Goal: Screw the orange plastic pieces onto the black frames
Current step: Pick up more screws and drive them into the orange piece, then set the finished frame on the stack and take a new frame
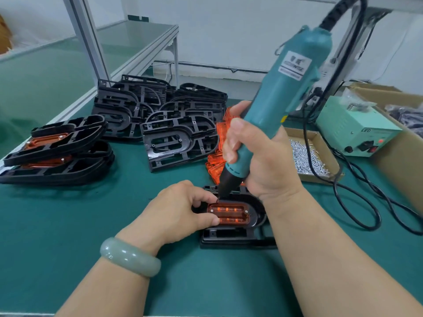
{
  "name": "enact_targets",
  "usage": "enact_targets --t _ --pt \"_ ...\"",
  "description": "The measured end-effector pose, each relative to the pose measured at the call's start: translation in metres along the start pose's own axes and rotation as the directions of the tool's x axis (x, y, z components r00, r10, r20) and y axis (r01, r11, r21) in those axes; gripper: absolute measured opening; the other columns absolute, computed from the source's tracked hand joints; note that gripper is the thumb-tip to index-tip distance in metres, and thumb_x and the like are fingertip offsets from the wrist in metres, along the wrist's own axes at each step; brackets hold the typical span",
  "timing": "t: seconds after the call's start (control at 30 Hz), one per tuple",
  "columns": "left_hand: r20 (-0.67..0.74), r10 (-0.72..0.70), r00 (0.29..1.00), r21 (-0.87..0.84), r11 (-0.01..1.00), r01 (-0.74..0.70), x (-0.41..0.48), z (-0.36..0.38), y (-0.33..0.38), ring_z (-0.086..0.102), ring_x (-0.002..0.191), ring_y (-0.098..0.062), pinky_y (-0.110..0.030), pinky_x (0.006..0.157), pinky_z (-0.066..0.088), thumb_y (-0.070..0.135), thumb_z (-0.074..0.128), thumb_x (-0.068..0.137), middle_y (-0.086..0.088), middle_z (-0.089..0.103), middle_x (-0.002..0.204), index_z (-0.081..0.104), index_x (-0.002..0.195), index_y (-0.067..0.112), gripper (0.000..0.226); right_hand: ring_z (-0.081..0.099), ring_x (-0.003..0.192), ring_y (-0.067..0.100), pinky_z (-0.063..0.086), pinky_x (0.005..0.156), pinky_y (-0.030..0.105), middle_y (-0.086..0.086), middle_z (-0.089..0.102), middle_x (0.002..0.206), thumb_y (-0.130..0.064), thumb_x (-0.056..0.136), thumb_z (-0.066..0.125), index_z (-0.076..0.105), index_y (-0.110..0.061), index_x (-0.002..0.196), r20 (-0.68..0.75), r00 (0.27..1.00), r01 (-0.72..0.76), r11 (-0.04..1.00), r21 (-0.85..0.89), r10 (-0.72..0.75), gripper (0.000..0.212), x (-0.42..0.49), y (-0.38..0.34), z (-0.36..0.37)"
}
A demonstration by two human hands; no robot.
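Left hand (180, 209), a pale green bangle (130, 257) on its wrist, is curled at the left end of the orange piece (229, 213), thumb on the near edge and forefinger on the far edge, pinching it in place. That piece sits in the oval recess of a black frame (229, 239), which lies flat on the green mat (68, 225) at the front middle of the bench. A small screw shows at each end of the piece. Right hand (258, 156) is wrapped tight round the lower body of a teal screwdriver (286, 88), which leans up and to the right. Its black nose points down at the far left corner of the piece, just beside the left forefinger; whether the bit touches anything cannot be told.

Across the bench from the left: a stack (57, 145) of frames with orange pieces fitted lies at the mat's left edge. Farther back is a pile (160, 115) of bare frames. Just right of that is an orange heap (214, 164) of loose pieces, partly behind the right hand. Then come a shallow carton (299, 132) holding screws (306, 156), a pale green power box (357, 131) with a red light lit, a black cable (334, 187) looping over the mat, and a big cardboard box (400, 152) at the right edge
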State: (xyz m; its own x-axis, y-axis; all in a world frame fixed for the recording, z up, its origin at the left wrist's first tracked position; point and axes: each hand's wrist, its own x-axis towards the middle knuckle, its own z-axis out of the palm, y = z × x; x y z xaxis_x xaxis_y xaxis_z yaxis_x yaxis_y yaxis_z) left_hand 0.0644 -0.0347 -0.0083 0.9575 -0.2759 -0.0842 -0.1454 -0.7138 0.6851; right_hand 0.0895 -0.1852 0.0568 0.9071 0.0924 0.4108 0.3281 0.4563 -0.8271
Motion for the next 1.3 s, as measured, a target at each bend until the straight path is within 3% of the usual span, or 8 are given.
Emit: enact_targets --t 0.17,0.5,0.63,0.83,0.93,1.07,1.17,1.3 --pt "0.018 0.011 1.000 0.026 1.000 -0.011 0.000 -0.002 0.002 0.053 0.084 -0.005 -0.034 0.085 0.048 0.048 0.079 0.065 0.014 0.053 0.087 0.052 0.076 0.065 0.033 0.043 0.041 0.011 0.037 0.048 0.022 -0.003 0.046 0.053 -0.012 0.082 0.054 0.054 -0.015 0.089 -0.163 0.986 -0.008 0.988 0.153 0.034 0.008 -0.004 -0.001 -0.018" --pt "0.034 0.018 0.999 0.016 1.000 -0.019 0.000 -0.002 0.000 0.052 0.085 -0.001 -0.030 0.086 0.047 0.048 0.078 0.068 0.014 0.052 0.091 0.055 0.083 0.062 0.031 0.044 0.043 0.006 0.039 0.052 0.019 -0.008 0.048 0.054 -0.024 0.083 0.063 0.051 -0.019 0.089 -0.404 0.911 0.070 0.936 0.346 0.081 0.015 -0.016 -0.004 -0.051" --pt "0.036 0.042 0.998 0.018 0.999 -0.042 0.000 -0.001 -0.005 0.052 0.083 0.000 -0.027 0.083 0.045 0.048 0.073 0.073 0.015 0.051 0.090 0.056 0.085 0.063 0.026 0.042 0.045 0.003 0.041 0.054 0.018 -0.011 0.046 0.056 -0.032 0.081 0.056 0.052 -0.021 0.086 -0.458 0.883 0.134 0.880 0.455 0.102 0.013 -0.025 -0.007 -0.072" --pt "-0.151 0.052 0.987 0.007 0.999 -0.051 0.003 0.002 0.000 0.051 0.074 0.005 -0.019 0.076 0.041 0.039 0.064 0.083 0.016 0.054 0.086 0.067 0.093 0.046 0.012 0.043 0.045 0.002 0.042 0.053 0.018 -0.012 0.044 0.057 -0.034 0.077 0.061 0.054 -0.021 0.085 -0.452 0.887 0.187 0.824 0.536 0.093 0.016 -0.035 -0.004 -0.086" --pt "-0.201 0.171 0.964 0.052 0.985 -0.164 0.003 0.002 0.016 0.051 0.088 0.005 -0.017 0.085 0.038 0.049 0.065 0.075 0.020 0.053 0.097 0.066 0.107 0.039 0.033 0.044 0.045 0.002 0.043 0.053 0.017 -0.011 0.044 0.057 -0.032 0.070 0.067 0.055 -0.020 0.084 -0.430 0.898 0.199 0.781 0.592 0.097 0.022 -0.038 -0.004 -0.092" --pt "0.085 0.289 0.954 0.178 0.937 -0.300 0.007 0.012 0.043 0.025 0.135 -0.009 -0.021 0.111 0.016 0.061 0.072 0.065 0.009 0.032 0.145 0.037 0.141 0.033 0.089 0.047 0.046 0.004 0.045 0.053 0.018 -0.010 0.045 0.058 -0.024 0.065 0.076 0.058 -0.017 0.088 -0.368 0.926 0.210 0.700 0.682 0.081 0.030 -0.041 -0.006 -0.102" --pt "0.171 0.313 0.934 0.355 0.865 -0.355 0.013 0.026 0.060 0.008 0.142 -0.016 -0.036 0.117 0.004 0.067 0.071 0.061 0.001 0.016 0.155 0.018 0.148 0.028 0.109 0.049 0.047 0.004 0.046 0.054 0.019 -0.009 0.047 0.060 -0.018 0.059 0.085 0.059 -0.014 0.091 -0.317 0.947 0.205 0.661 0.722 0.053 0.041 -0.044 -0.008 -0.107" --pt "0.202 0.355 0.913 0.477 0.778 -0.408 0.020 0.043 0.078 0.022 0.136 -0.027 -0.045 0.113 0.012 0.068 0.069 0.063 -0.006 0.028 0.148 0.020 0.146 0.023 0.106 0.051 0.047 0.007 0.046 0.055 0.021 -0.006 0.049 0.060 -0.013 0.062 0.084 0.058 -0.012 0.093 -0.265 0.964 0.197 0.620 0.759 0.018 0.041 -0.045 -0.009 -0.110"
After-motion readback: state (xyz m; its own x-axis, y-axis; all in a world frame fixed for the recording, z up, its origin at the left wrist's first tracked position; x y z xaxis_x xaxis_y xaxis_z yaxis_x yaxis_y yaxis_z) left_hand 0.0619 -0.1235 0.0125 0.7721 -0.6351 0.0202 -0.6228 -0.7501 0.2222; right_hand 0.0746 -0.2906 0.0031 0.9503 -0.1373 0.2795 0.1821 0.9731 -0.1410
